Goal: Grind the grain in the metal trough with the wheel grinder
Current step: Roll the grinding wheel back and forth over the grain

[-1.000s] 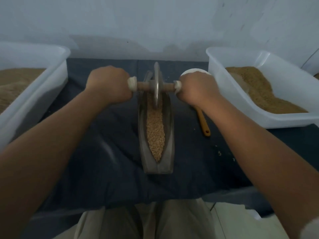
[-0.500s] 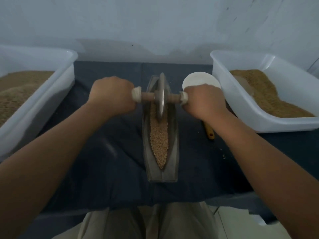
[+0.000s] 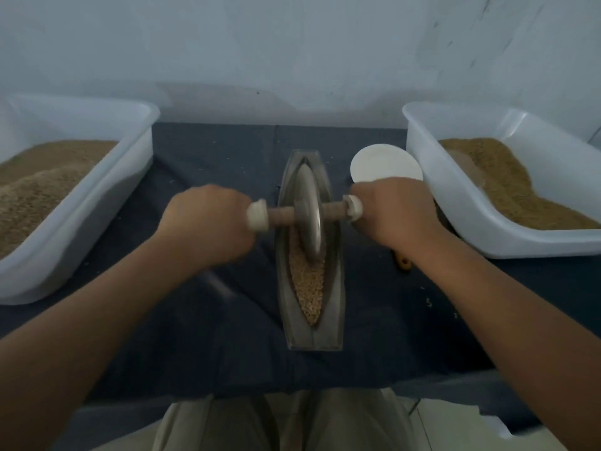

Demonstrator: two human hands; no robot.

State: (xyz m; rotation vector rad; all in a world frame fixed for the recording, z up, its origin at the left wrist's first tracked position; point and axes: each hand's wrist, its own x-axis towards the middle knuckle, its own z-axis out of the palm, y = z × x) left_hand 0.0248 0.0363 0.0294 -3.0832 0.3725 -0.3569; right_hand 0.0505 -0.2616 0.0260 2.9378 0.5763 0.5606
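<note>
A: Head view, biggest first: pale wall (image 3: 292, 43) behind, dark blue cloth (image 3: 201, 336) across the whole table.
B: Then the tubs?
A: Yes, two white plastic ones: left tub (image 3: 107, 203) at the left edge, right tub (image 3: 455, 206) at the right edge, well apart, both holding tan granular fill (image 3: 500, 183). Ground or whole, cannot tell.
B: And between them?
A: Centre of the cloth: metal trough (image 3: 335, 320), boat-shaped, lying lengthwise, pointing away from the body. Inside, grain (image 3: 307, 284), showing from under the wheel down to the pointed near end.
B: Hands?
A: Both clenched, knuckles up: left hand (image 3: 208, 222) wrapped round the left end of the wooden axle (image 3: 281, 216), right hand (image 3: 396, 213) wrapped round the right end, one on either side of the trough.
B: And the wheel grinder (image 3: 309, 209) itself?
A: Upright in the far half of the trough, metal disc edge-down in the grain, axle crosswise above the rims, a white collar (image 3: 257, 219) just inside each fist.
B: Smaller bits?
A: Then a white round dish (image 3: 383, 164) on the cloth between trough and right tub, near edge hidden behind the right hand. An orange-brown handle tip (image 3: 405, 263) poking out beside the right wrist, rest hidden. A few loose kernels (image 3: 428, 301) on the cloth right of the trough.
</note>
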